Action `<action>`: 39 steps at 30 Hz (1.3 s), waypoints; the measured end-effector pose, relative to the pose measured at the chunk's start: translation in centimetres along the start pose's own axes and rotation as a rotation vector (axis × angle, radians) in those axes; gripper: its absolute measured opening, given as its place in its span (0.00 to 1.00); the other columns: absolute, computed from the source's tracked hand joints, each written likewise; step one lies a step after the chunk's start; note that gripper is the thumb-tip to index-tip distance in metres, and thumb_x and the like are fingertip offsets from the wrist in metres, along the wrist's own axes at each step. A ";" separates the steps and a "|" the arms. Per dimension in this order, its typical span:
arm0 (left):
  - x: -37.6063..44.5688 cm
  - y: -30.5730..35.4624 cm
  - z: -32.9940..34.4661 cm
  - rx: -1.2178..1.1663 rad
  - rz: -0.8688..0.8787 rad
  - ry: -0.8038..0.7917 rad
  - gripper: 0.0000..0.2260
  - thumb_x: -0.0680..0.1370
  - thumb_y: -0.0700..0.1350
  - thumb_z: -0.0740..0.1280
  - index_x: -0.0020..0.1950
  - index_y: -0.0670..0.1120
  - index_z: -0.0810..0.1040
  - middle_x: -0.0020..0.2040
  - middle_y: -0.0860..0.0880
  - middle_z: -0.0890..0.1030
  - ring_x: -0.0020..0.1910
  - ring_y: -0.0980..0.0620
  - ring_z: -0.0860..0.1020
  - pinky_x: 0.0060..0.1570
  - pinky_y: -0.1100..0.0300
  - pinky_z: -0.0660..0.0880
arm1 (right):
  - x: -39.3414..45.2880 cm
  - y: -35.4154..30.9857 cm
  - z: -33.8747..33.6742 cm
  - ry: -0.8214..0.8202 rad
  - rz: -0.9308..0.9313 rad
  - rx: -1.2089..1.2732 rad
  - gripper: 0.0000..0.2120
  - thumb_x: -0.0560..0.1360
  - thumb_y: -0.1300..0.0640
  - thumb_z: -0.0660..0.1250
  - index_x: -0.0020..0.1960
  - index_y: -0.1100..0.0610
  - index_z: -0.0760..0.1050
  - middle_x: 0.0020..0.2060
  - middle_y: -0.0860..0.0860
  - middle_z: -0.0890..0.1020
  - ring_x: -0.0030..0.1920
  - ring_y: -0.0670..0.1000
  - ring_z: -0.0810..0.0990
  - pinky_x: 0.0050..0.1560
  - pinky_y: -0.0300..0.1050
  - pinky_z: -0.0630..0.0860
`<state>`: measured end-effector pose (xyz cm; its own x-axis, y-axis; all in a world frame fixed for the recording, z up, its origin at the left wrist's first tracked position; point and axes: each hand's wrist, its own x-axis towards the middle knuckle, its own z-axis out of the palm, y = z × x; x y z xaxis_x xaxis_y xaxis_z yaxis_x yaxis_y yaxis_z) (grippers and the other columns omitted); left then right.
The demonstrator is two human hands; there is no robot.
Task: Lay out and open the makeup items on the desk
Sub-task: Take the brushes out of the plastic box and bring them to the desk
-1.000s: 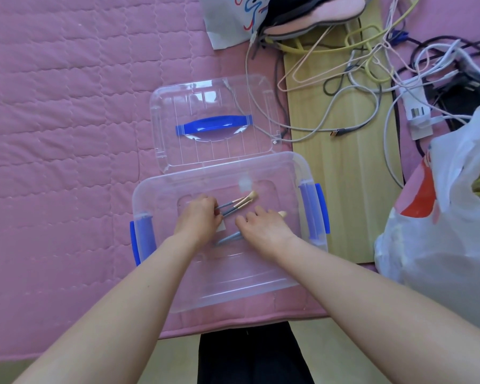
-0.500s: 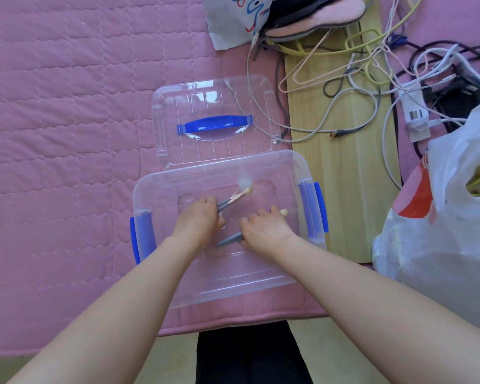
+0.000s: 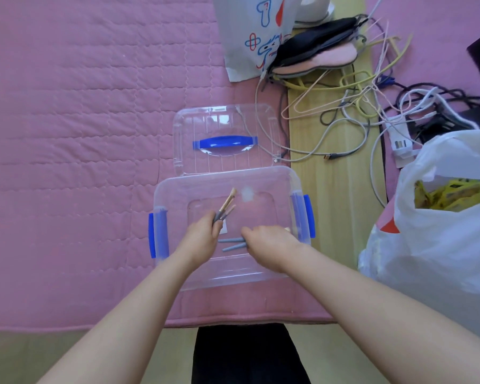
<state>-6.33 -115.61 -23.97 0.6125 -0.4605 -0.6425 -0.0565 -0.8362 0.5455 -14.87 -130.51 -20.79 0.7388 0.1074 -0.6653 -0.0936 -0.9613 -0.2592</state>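
Reaching into a clear plastic storage box with blue side latches [image 3: 227,273], a person works both bare hands among a set of makeup brushes. The left hand [image 3: 203,238], at about 9 o'clock inside the box, has its fingers curled round two grey-handled brushes with pale bristle tips [image 3: 227,205], which angle up towards 1 o'clock above the box floor. The right hand [image 3: 269,241], at about 3 o'clock inside the box, rests knuckles-up with fingers bent over two more grey brush handles [image 3: 233,243]; those lie nearly flat, their free ends pointing to 9 o'clock. Whether the fingers actually clasp them or only rest on them cannot be told.

The box sits on a quilted pink mat [image 3: 81,134] near its front edge. Its clear lid with a blue carry handle [image 3: 222,141] lies flat on the mat at 12 o'clock, touching the box's far rim. At 1 to 2 o'clock a tangle of white, grey and yellow cables [image 3: 358,112] sprawls over a pale wooden floor [image 3: 336,189]. At 3 o'clock stands a white plastic shopping bag [image 3: 441,231], well apart from the box.
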 end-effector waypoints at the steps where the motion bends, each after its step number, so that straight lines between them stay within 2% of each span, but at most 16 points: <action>1: -0.7 0.2 -0.4 -0.063 -0.021 0.014 0.09 0.82 0.46 0.55 0.47 0.43 0.70 0.40 0.44 0.77 0.38 0.43 0.71 0.37 0.52 0.66 | -0.7 -0.2 -0.6 0.025 -0.002 0.013 0.08 0.80 0.60 0.54 0.58 0.58 0.66 0.53 0.56 0.78 0.51 0.61 0.78 0.34 0.48 0.59; 3: -2.3 1.1 -1.1 -0.218 -0.061 0.046 0.08 0.82 0.45 0.56 0.47 0.44 0.72 0.36 0.46 0.75 0.34 0.46 0.70 0.36 0.51 0.68 | -2.2 -0.6 -1.8 0.075 -0.009 0.058 0.07 0.81 0.58 0.54 0.57 0.57 0.66 0.53 0.56 0.78 0.50 0.61 0.78 0.34 0.48 0.58; 5: -4.3 2.6 -2.1 -0.394 -0.093 0.082 0.08 0.81 0.42 0.56 0.47 0.42 0.72 0.30 0.49 0.70 0.29 0.50 0.65 0.32 0.55 0.65 | -3.8 -1.1 -3.0 0.109 -0.010 0.121 0.05 0.80 0.57 0.54 0.53 0.56 0.65 0.52 0.55 0.78 0.48 0.61 0.77 0.36 0.49 0.63; 9: -9.2 5.4 -4.1 -0.529 -0.107 0.186 0.09 0.81 0.43 0.58 0.48 0.42 0.75 0.30 0.50 0.68 0.28 0.52 0.64 0.30 0.58 0.62 | -7.8 -2.5 -6.2 0.143 -0.010 0.225 0.03 0.80 0.55 0.54 0.49 0.54 0.64 0.50 0.55 0.78 0.47 0.62 0.76 0.41 0.53 0.72; 12: -13.1 7.1 -5.2 -0.641 -0.110 0.274 0.09 0.82 0.44 0.58 0.48 0.45 0.76 0.28 0.52 0.67 0.27 0.54 0.64 0.28 0.60 0.61 | -11.1 -3.8 -8.6 0.191 -0.014 0.328 0.04 0.79 0.56 0.54 0.45 0.53 0.62 0.46 0.56 0.77 0.45 0.62 0.76 0.40 0.52 0.70; 15: -17.0 9.1 -6.3 -0.816 -0.132 0.341 0.09 0.82 0.43 0.57 0.47 0.45 0.76 0.25 0.53 0.65 0.23 0.54 0.60 0.24 0.64 0.58 | -14.4 -5.1 -10.4 0.250 -0.012 0.471 0.07 0.80 0.55 0.55 0.42 0.53 0.62 0.40 0.52 0.75 0.39 0.59 0.73 0.36 0.49 0.67; 19: -22.8 11.5 -7.7 -0.932 -0.097 0.423 0.09 0.83 0.42 0.56 0.51 0.43 0.76 0.27 0.52 0.63 0.22 0.57 0.59 0.22 0.66 0.58 | -18.3 -7.1 -12.6 0.283 -0.021 0.633 0.13 0.80 0.54 0.56 0.37 0.45 0.61 0.44 0.53 0.81 0.33 0.53 0.72 0.34 0.48 0.69; 21: -25.7 12.4 -8.3 -0.975 -0.081 0.459 0.09 0.83 0.42 0.56 0.51 0.43 0.75 0.28 0.51 0.65 0.21 0.57 0.59 0.22 0.66 0.58 | -20.3 -8.4 -13.8 0.302 -0.045 0.722 0.10 0.80 0.53 0.57 0.40 0.47 0.66 0.40 0.53 0.80 0.30 0.50 0.69 0.33 0.46 0.67; 23: -28.3 12.8 -8.8 -1.008 -0.078 0.495 0.09 0.83 0.41 0.57 0.51 0.43 0.76 0.31 0.50 0.67 0.21 0.57 0.60 0.22 0.66 0.58 | -22.1 -9.7 -14.8 0.332 -0.062 0.800 0.08 0.81 0.53 0.57 0.47 0.54 0.72 0.36 0.53 0.78 0.29 0.48 0.68 0.32 0.43 0.66; 28: -34.7 12.7 -9.5 -1.058 -0.100 0.616 0.08 0.81 0.41 0.60 0.53 0.44 0.80 0.36 0.47 0.69 0.23 0.57 0.60 0.21 0.67 0.58 | -25.6 -13.6 -15.6 0.380 -0.074 0.863 0.07 0.82 0.53 0.55 0.53 0.54 0.69 0.32 0.47 0.72 0.28 0.46 0.66 0.28 0.37 0.65; 32: -39.2 11.1 -9.6 -1.087 -0.144 0.691 0.08 0.81 0.41 0.61 0.54 0.42 0.79 0.34 0.49 0.68 0.23 0.57 0.60 0.21 0.66 0.58 | -26.8 -16.9 -15.7 0.350 -0.071 0.880 0.05 0.81 0.54 0.56 0.49 0.53 0.69 0.33 0.48 0.73 0.30 0.47 0.68 0.33 0.42 0.67; 35: -42.3 9.2 -9.8 -1.153 -0.175 0.727 0.08 0.81 0.41 0.61 0.51 0.43 0.80 0.34 0.49 0.68 0.23 0.57 0.59 0.22 0.66 0.56 | -27.2 -19.9 -15.1 0.247 -0.075 0.964 0.04 0.79 0.55 0.56 0.46 0.54 0.67 0.33 0.50 0.71 0.32 0.49 0.68 0.34 0.47 0.68; 37: -44.2 8.0 -10.3 -1.196 -0.188 0.745 0.09 0.81 0.41 0.61 0.47 0.45 0.80 0.33 0.49 0.68 0.23 0.57 0.58 0.22 0.66 0.55 | -27.3 -22.0 -14.9 0.176 -0.099 0.961 0.04 0.79 0.56 0.56 0.46 0.56 0.66 0.34 0.51 0.71 0.33 0.50 0.67 0.34 0.47 0.67; 39: -46.1 6.4 -10.8 -1.237 -0.211 0.775 0.09 0.81 0.41 0.60 0.48 0.43 0.80 0.34 0.47 0.68 0.22 0.57 0.58 0.22 0.66 0.55 | -27.3 -24.6 -14.7 0.120 -0.139 0.944 0.05 0.79 0.57 0.56 0.45 0.56 0.65 0.34 0.52 0.70 0.33 0.50 0.66 0.34 0.47 0.66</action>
<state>-26.42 -96.53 14.91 0.8055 0.2391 -0.5422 0.5355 0.0982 0.8388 -22.92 -113.55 14.03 0.8421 0.1280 -0.5238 -0.4601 -0.3359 -0.8219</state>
